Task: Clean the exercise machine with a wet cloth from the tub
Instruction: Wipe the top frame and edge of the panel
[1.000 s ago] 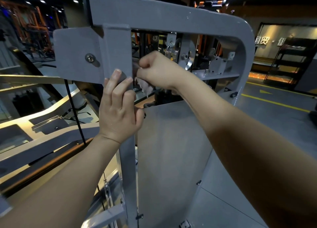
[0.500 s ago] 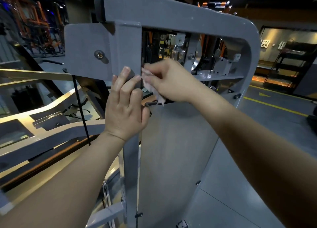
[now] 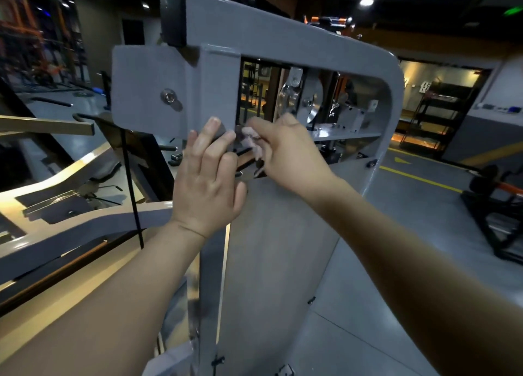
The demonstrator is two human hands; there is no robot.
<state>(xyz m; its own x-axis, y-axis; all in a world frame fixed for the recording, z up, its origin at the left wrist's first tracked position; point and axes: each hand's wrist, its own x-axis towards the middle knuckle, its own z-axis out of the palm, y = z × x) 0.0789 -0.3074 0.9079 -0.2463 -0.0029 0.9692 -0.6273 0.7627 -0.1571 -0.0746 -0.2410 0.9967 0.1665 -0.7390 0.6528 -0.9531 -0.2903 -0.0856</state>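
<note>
A person faces the grey steel frame of an exercise machine [image 3: 283,44] in a dim gym. We see both bare forearms reaching up from 6 o'clock.

The left hand [image 3: 208,177] lies flat on the upright post [image 3: 216,92] just left of centre. Its fingers are straight and pressed to the metal, as they were a second ago.

The right hand [image 3: 288,154] has its fingers curled, pinching a small pale cloth [image 3: 252,140]. A second ago this hand was a tighter fist, higher up the inner edge of the post. Since then it has slid downward. The cloth now sits at the lower left corner of the frame's opening, just at 3 o'clock from the left fingertips and close above the top edge of the flat grey panel [image 3: 277,248].

We judge that the wipe is running down the post's inner edge and has nearly reached the bottom of that opening. The panel below and the pulley [image 3: 291,98] at 1 o'clock look still to be done.

The cloth is bunched. Its long axis runs roughly up and down, with the gripped end at 12 o'clock and the loose tail hanging toward 6 o'clock. The post itself runs from 12 to 6 o'clock.

No tub is in view.
</note>
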